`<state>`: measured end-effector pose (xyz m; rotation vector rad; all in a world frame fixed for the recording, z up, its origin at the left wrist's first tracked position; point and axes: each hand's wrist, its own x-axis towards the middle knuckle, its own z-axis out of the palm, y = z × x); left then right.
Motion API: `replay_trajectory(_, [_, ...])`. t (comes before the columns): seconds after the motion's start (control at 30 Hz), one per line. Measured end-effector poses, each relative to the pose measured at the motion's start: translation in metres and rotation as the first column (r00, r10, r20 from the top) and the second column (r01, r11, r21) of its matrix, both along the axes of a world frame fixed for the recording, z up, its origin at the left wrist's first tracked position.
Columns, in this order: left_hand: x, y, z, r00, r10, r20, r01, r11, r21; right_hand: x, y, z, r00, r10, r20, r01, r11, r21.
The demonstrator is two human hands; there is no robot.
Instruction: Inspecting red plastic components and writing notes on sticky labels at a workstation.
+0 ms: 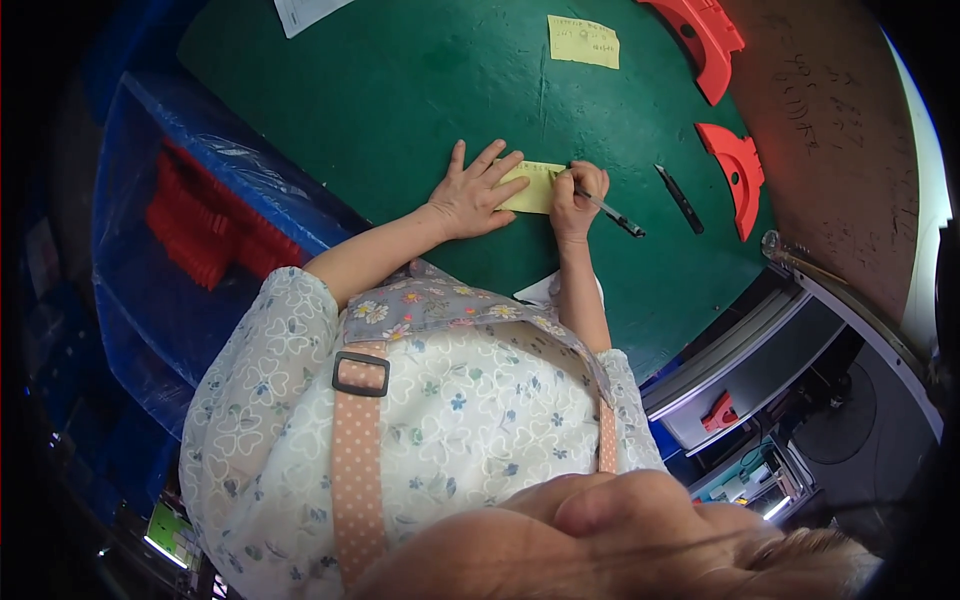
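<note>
A yellow paper slip (528,200) with a line of handwriting along its top lies on the green table. My left hand (476,195) rests flat with fingers spread, its fingertips over the slip's left edge. In my right hand (578,203) a pen (622,220) is gripped, its tip end hidden by the fingers at the slip's right side. Farther back lies a second yellow slip (584,42) with writing on it. A black utility knife (680,200) lies on the table to the right of the pen.
Curved red plastic parts (738,178) lie along the table's right side, beside a brown board (820,130) with handwriting. A blue plastic-lined bin (130,250) at the left holds several red parts (215,225). White paper (308,12) lies at the far left.
</note>
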<state>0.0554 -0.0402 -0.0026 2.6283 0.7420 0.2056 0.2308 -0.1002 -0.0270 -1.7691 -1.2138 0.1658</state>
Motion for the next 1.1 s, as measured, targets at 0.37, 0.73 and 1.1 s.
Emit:
replay_trajectory(0.37, [-0.001,0.0,-0.002,1.0,0.004,0.019,-0.004,1.0,0.013,-0.001,0.0,-0.003,0.999,-0.034,-0.035,0.035,0.999,0.007])
replay_trajectory(0.73, [-0.001,-0.002,-0.002,1.0,-0.004,0.006,0.004,1.0,0.026,0.003,-0.011,-0.009,0.851,-0.048,-0.522,0.08,0.996,0.039])
replay_trajectory(1.1, [-0.003,0.001,-0.003,0.999,-0.002,0.047,0.001,1.0,0.023,-0.022,-0.047,0.019,0.984,0.163,0.077,-0.15,0.977,-0.153])
